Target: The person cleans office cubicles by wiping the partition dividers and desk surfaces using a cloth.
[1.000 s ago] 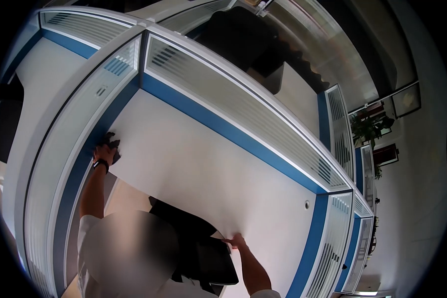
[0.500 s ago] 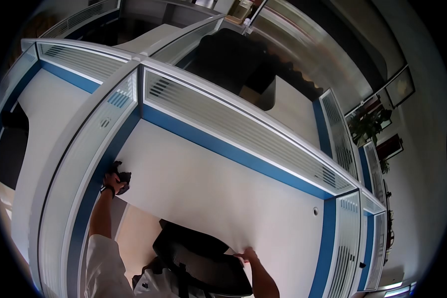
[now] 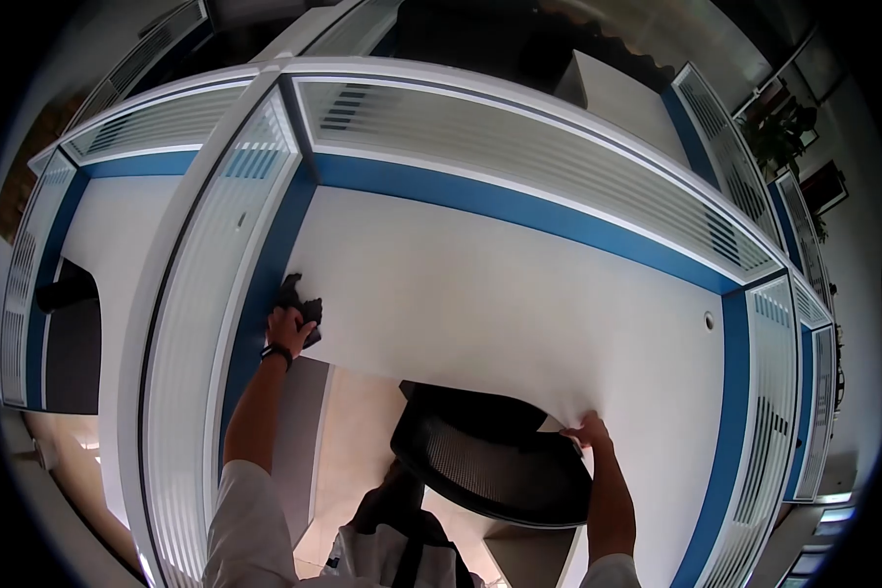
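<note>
My left hand [image 3: 286, 330] presses a dark, crumpled cloth [image 3: 305, 305] onto the left end of the white desk [image 3: 470, 284], close to the blue partition strip. Its fingers are bent over the cloth, and a dark band circles the wrist. At the desk's front edge, my right hand [image 3: 590, 432] grips the rim, its fingers partly hidden. Just beside it stands the black mesh back of an office chair [image 3: 490, 456].
Glass-panelled partitions [image 3: 519, 147] with blue lower strips [image 3: 519, 220] enclose the desk at the back and both sides. A round cable hole [image 3: 709, 320] sits at the desk's right. Neighbouring cubicles and a plant [image 3: 779, 137] lie beyond.
The view has tilted and shifted, so the desk, chair and hands appear farther right. My left hand stays on the cloth by the left partition; my right hand keeps to the front edge.
</note>
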The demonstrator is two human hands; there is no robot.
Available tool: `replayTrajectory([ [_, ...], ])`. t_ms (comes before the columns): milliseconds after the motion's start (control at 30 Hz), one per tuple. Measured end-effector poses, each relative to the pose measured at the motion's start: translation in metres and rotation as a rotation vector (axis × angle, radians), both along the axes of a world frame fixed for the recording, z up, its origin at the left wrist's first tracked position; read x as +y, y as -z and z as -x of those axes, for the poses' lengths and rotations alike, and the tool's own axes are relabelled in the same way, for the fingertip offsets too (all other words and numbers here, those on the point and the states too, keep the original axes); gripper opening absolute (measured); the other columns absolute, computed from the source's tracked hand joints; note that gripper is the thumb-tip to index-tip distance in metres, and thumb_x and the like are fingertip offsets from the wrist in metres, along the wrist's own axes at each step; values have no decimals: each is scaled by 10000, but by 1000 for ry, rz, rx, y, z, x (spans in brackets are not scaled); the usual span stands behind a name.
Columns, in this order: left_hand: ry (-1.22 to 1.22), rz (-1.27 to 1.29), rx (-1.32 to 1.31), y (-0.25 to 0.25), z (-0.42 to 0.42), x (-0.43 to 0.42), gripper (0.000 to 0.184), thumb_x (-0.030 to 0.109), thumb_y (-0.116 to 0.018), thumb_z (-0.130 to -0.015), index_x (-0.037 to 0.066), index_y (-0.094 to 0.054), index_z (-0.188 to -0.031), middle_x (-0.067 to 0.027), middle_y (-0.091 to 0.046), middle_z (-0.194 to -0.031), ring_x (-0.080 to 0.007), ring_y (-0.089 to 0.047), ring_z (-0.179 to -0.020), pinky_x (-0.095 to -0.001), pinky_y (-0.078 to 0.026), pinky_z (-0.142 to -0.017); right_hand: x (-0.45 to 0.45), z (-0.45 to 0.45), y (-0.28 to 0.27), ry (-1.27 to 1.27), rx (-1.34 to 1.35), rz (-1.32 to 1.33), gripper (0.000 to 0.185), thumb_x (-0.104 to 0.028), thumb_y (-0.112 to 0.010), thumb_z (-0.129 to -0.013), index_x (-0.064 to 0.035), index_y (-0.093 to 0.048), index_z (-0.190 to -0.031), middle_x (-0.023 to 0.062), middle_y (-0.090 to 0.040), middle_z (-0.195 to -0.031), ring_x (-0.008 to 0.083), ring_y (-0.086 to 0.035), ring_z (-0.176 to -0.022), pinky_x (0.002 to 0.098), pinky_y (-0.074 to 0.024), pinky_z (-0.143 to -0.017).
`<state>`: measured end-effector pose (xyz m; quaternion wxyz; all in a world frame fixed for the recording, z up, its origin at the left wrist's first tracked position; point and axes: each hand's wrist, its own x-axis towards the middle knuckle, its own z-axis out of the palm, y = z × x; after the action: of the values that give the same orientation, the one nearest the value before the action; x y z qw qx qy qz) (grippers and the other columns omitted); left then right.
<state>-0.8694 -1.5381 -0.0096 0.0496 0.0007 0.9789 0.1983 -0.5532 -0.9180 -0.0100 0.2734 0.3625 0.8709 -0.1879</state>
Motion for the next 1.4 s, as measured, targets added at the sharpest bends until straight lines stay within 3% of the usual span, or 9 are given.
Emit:
replayTrajectory([
  [233,100,47,32,-19,30,19,251,322,-682,-768,126,-526,-772,-81,-486,-944,-302,-478,-953,-467,-433,-749,7,-3,0,21,-40,21,783,-427,-890,-464,4,-424,-922,117,-557,-671,206,-571,-479,343,-509,-458],
  [267,87,35,32,-20,40,22,251,322,-682,-768,126,-526,-772,-81,-486,-944,-302,-478,-953,-467,-433,-749,8,-3,-2,73,-104,32,821,-508,-879,-392,-32,-487,-934,135,-603,-821,299,-606,-741,389,-496,-670],
  [500,168,99,31,-25,145,62,295,367,-635,-809,103,-573,-925,-118,-494,-1015,-312,-484,-1000,-444,-453,-817,6,-15,-4,134,-209,31,880,-495,-868,-444,19,-501,-1056,173,-601,-999,308,-588,-929,386,-488,-771],
  [600,160,59,158,-23,186,79,280,348,-642,-805,92,-528,-788,-129,-478,-942,-323,-469,-941,-449,-427,-774,-23,2,-8,79,-137,66,858,-485,-813,-572,46,-477,-1156,197,-581,-1065,335,-556,-1017,400,-465,-834],
  [733,253,192,-111,-56,232,98,389,429,-595,-820,92,-601,-1015,-149,-513,-1100,-329,-489,-1061,-480,-438,-867,-108,64,-42,-69,-46,-39,528,-492,-763,-629,-15,-599,-787,192,-606,-885,347,-591,-855,428,-486,-728],
  [1000,446,178,-36,1,264,86,482,388,-573,-830,34,-518,-1153,-186,-489,-1202,-334,-446,-1158,-430,-356,-995,-124,69,-29,65,-40,-83,545,-434,-804,-576,-6,-570,-818,178,-632,-889,316,-612,-835,400,-491,-728],
  [1033,454,116,28,-3,257,84,493,383,-577,-829,25,-514,-1161,-190,-489,-1207,-333,-436,-1175,-424,-355,-1000,-135,85,-55,141,-206,31,698,-461,-763,-635,16,-539,-1091,185,-537,-1167,363,-503,-1098,421,-437,-919],
  [1133,553,304,-141,-23,228,91,464,421,-596,-803,21,-575,-1037,-193,-504,-1162,-341,-477,-1080,-441,-397,-921,-129,86,-43,55,-235,13,706,-479,-753,-646,12,-539,-1106,190,-532,-1179,357,-480,-1136,424,-430,-929],
  [1400,862,97,-260,-2,96,87,351,493,-671,-714,145,-635,-752,-146,-554,-930,-337,-510,-919,-506,-434,-732,-123,87,-22,-91,-196,-33,788,-546,-731,-639,-1,-523,-1168,186,-532,-1192,362,-490,-1139,425,-431,-935],
])
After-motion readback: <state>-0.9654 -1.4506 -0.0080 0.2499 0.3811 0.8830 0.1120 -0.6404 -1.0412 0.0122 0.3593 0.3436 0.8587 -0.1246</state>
